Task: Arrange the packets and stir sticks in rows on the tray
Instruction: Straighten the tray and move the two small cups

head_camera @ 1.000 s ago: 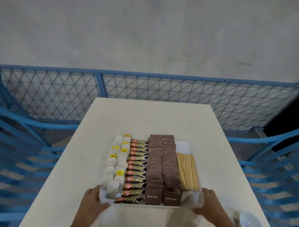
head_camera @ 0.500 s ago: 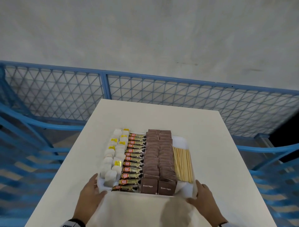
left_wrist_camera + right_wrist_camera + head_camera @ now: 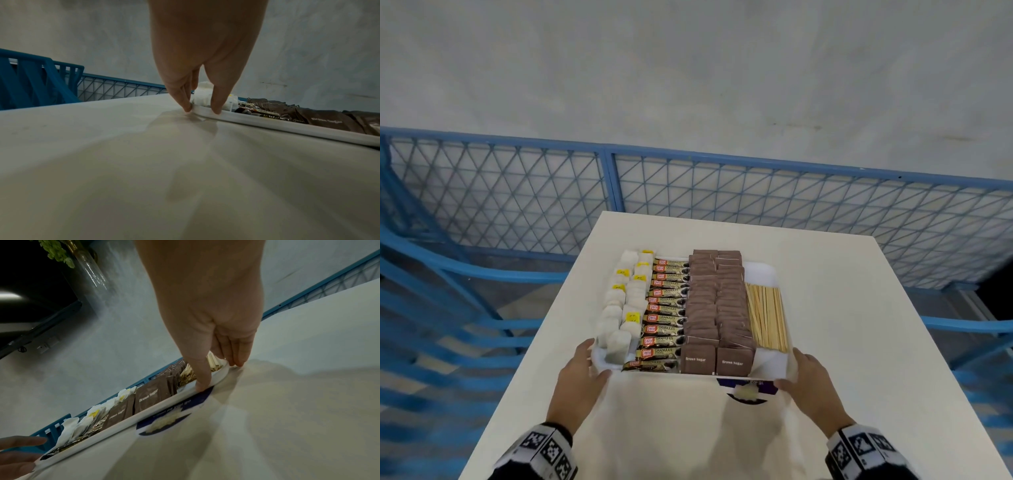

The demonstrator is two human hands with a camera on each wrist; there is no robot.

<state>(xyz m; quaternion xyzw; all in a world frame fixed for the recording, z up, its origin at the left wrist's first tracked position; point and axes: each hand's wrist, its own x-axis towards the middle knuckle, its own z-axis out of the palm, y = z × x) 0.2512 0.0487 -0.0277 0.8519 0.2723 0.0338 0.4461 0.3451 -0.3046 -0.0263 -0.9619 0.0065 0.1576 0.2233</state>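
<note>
A white tray (image 3: pixel 766 274) lies on the white table (image 3: pixel 842 342). It holds rows running away from me: white tea bags (image 3: pixel 625 301), coffee stick packets (image 3: pixel 666 318), brown sugar packets (image 3: pixel 717 308) and wooden stir sticks (image 3: pixel 767 315). My left hand (image 3: pixel 591 359) touches the tray's near left corner, thumb on the near rim and straight fingers along the side; the left wrist view shows this hand (image 3: pixel 202 109) at the tray rim (image 3: pixel 287 128). At the near right corner my right hand (image 3: pixel 789 368) (image 3: pixel 220 375) touches the rim (image 3: pixel 127 423) the same way.
A round dark-blue printed item (image 3: pixel 746 390) peeks out from under the tray's near edge. A blue mesh fence (image 3: pixel 722 192) stands just past the table's far edge, with blue rails (image 3: pixel 448 274) on both sides.
The tray has slid away from me across the table with both hands at its near corners. The dark-blue item under its near edge has come into sight.
</note>
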